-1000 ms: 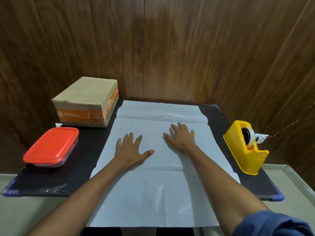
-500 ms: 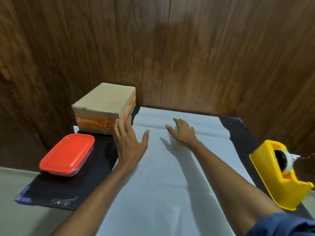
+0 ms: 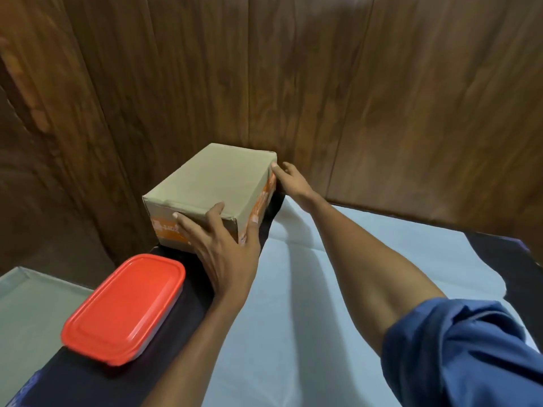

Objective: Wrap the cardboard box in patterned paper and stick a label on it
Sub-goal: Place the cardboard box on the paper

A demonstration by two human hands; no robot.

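A brown cardboard box (image 3: 214,183) with orange print on its sides stands at the back left of the black mat, against the wooden wall. My left hand (image 3: 223,245) wraps its near right corner, fingers spread over the front face and the right side. My right hand (image 3: 291,180) presses against the box's far right edge, thumb on the top corner. A large sheet of pale paper (image 3: 308,304), its plain side up, lies flat on the mat to the right of the box. No label is visible.
A plastic container with a red lid (image 3: 126,306) sits on the black mat (image 3: 88,380) in front of the box, at the left. A grey table surface (image 3: 32,315) shows at the far left. The wooden wall (image 3: 323,83) rises just behind the box.
Both hands left the paper and moved up and left onto the box, one at each end of its right side. The view swung left, so the yellow tape dispenser is out of frame.
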